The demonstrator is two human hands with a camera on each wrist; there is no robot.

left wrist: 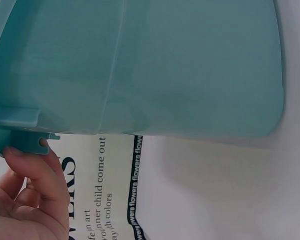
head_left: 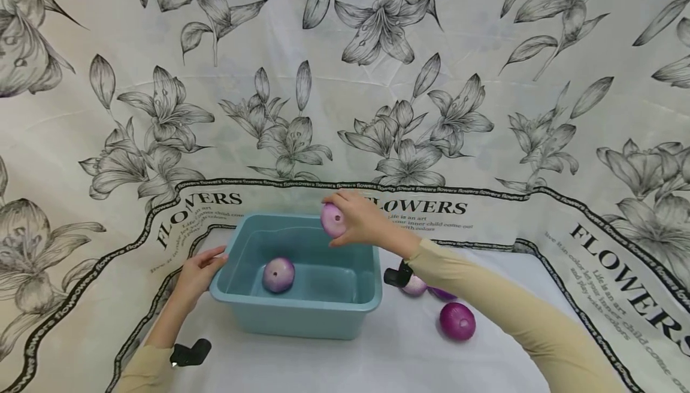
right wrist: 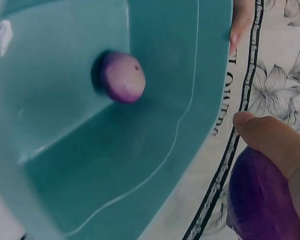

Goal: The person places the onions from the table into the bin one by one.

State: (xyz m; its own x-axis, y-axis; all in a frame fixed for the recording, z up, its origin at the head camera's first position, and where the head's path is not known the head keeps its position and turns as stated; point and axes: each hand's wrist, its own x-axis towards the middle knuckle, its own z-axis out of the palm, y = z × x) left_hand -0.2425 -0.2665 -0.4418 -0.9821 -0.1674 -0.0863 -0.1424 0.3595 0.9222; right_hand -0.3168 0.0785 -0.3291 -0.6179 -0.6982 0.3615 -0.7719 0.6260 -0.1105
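My right hand (head_left: 353,219) grips a purple onion (head_left: 333,220) over the back right part of a blue-green plastic basin (head_left: 291,307). The right wrist view shows that onion (right wrist: 257,195) at the lower right, under a finger. One pale purple onion (head_left: 278,275) rests on the basin floor, left of the middle. My left hand (head_left: 195,276) holds the basin's left rim; in the left wrist view its fingers (left wrist: 37,172) curl at the rim's edge, beside a small notched tab.
Right of the basin, a dark purple onion (head_left: 457,322) lies on the white tabletop (head_left: 399,360). Behind it are a paler onion (head_left: 414,286) and another purple onion (head_left: 443,293), both partly hidden by the right sleeve. A flower-printed cloth (head_left: 334,117) hangs behind and around the sides.
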